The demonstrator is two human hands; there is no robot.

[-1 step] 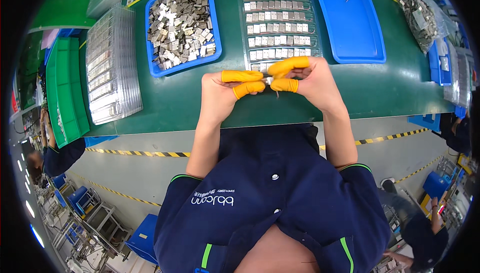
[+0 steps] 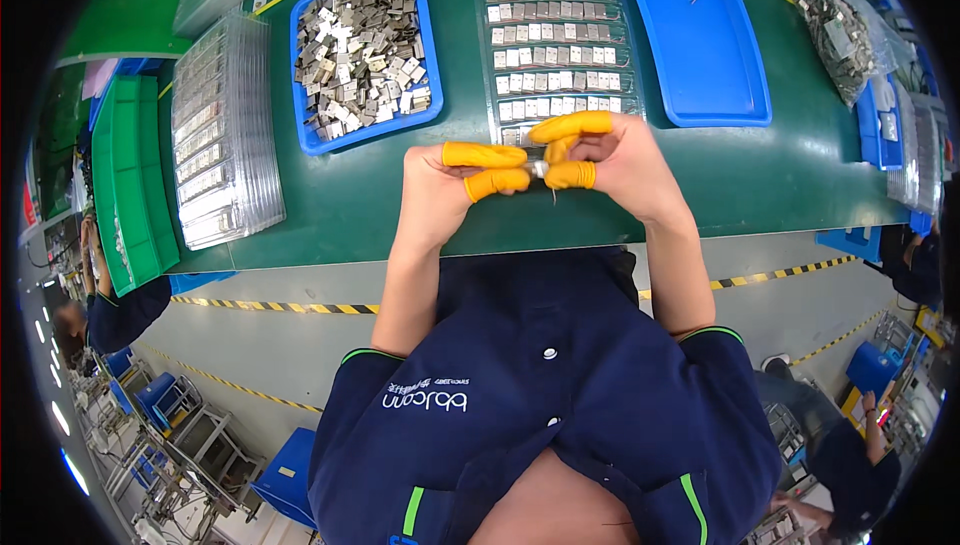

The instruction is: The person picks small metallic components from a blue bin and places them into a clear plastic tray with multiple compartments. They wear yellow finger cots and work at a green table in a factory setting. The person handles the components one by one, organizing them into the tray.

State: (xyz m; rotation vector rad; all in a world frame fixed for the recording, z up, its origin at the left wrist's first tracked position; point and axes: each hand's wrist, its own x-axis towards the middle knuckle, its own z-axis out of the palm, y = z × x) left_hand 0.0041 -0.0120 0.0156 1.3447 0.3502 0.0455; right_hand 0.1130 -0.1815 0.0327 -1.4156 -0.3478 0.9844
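In front of my chest, above the near edge of the green table, both hands meet at a small silvery connector (image 2: pixel 538 170). A thin wire end hangs below it. My left hand (image 2: pixel 458 173), with yellow finger covers, pinches it from the left. From the right, the thumb and a bent finger of my right hand (image 2: pixel 610 157) close on it, also in yellow covers; its upper finger stretches over the top. Fingertips hide much of the piece. Just beyond the hands lies a clear tray (image 2: pixel 492 75) with rows of similar silvery connectors.
A blue tray (image 2: pixel 437 95) heaped with metal pieces stands left of the rows. Farther left are stacked clear trays (image 2: pixel 255 145) and a green bin (image 2: pixel 150 195). To the right, a blue tray (image 2: pixel 715 117) holds one small piece, near a bag of parts (image 2: pixel 840 40).
My right hand's fingers have shifted slightly left and curled closer round the connector. The left hand has hardly moved. A person at the far right has shifted a little.
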